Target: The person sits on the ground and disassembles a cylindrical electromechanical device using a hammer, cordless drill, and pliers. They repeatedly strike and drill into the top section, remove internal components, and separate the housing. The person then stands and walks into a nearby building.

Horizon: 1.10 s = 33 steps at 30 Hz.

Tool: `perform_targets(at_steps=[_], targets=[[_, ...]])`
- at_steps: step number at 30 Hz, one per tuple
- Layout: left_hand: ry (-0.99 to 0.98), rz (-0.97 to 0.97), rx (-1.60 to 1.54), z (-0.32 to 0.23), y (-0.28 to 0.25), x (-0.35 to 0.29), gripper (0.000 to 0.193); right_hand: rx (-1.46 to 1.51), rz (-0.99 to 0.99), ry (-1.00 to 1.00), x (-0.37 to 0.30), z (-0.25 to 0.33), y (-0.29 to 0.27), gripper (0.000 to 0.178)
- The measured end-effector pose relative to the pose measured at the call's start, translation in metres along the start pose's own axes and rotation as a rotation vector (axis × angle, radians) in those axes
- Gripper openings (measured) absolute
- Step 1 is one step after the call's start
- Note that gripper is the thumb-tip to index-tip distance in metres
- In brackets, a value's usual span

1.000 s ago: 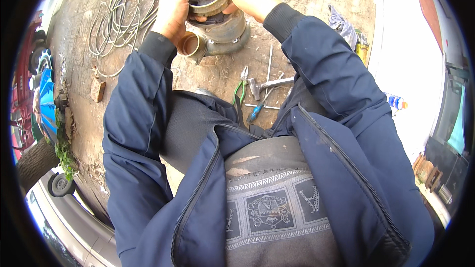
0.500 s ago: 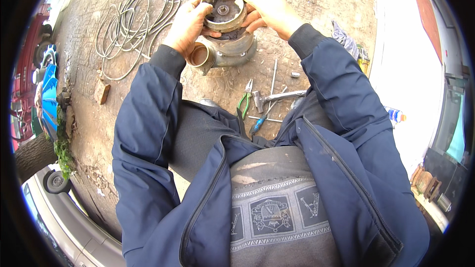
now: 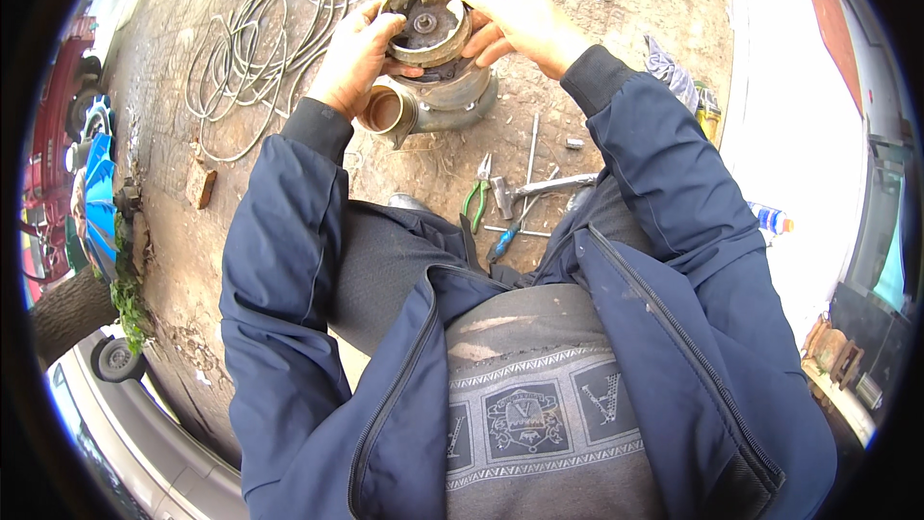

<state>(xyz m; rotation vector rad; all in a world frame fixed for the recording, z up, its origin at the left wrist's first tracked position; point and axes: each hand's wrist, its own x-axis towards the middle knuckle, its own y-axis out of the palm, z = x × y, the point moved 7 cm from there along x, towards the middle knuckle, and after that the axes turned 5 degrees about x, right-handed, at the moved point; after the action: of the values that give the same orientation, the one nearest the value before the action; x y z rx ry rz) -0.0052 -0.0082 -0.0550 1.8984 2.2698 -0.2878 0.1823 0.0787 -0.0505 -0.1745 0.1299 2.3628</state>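
Observation:
Between my two hands is a dirty round metal ring [image 3: 431, 60], part of a pump, with a dark inner disc and a central hub showing inside it. It sits tilted over the grey metal pump body [image 3: 452, 101], whose round outlet pipe [image 3: 387, 110] points toward me at the left. My left hand [image 3: 354, 56] grips the ring's left side, thumb on the rim and fingers underneath. At the right side, my right hand [image 3: 523, 27] holds the rim, its thumb on top and its fingers bent against the outside.
Close before my knees lie green-handled pliers [image 3: 475, 197], a hammer [image 3: 553, 187], a blue-handled screwdriver [image 3: 503, 243] and a thin metal rod [image 3: 532, 149]. A coiled hose or cable [image 3: 260, 48] spreads at the far left. A brick piece [image 3: 200, 183] and a crumpled cloth [image 3: 671, 74] flank the work.
Both hands and the ring have shifted slightly to the left over the pump body. The tools on the ground stay put.

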Motion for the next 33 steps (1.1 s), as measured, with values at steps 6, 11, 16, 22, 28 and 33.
perform_targets(at_steps=[6, 11, 16, 22, 28, 33], targets=[[-0.011, 0.028, -0.011, 0.005, -0.002, 0.004, 0.037, -0.019, -0.047, -0.015, -0.002, -0.001, -0.003, 0.064], [-0.029, 0.025, -0.028, 0.007, -0.003, 0.005, 0.038, -0.028, -0.055, -0.025, -0.002, -0.003, -0.004, 0.065], [-0.081, -0.023, -0.057, 0.008, -0.004, 0.001, 0.036, -0.042, -0.052, -0.014, -0.001, -0.005, -0.003, 0.067], [-0.083, -0.097, -0.05, 0.011, -0.011, 0.003, 0.031, -0.05, -0.038, -0.008, 0.0, -0.007, -0.004, 0.071], [-0.07, -0.085, -0.089, 0.015, -0.012, 0.009, 0.033, -0.041, -0.032, -0.018, 0.001, -0.006, -0.006, 0.074], [-0.068, -0.075, -0.106, 0.014, -0.012, 0.008, 0.032, -0.058, -0.03, -0.03, 0.001, -0.007, -0.006, 0.075]])
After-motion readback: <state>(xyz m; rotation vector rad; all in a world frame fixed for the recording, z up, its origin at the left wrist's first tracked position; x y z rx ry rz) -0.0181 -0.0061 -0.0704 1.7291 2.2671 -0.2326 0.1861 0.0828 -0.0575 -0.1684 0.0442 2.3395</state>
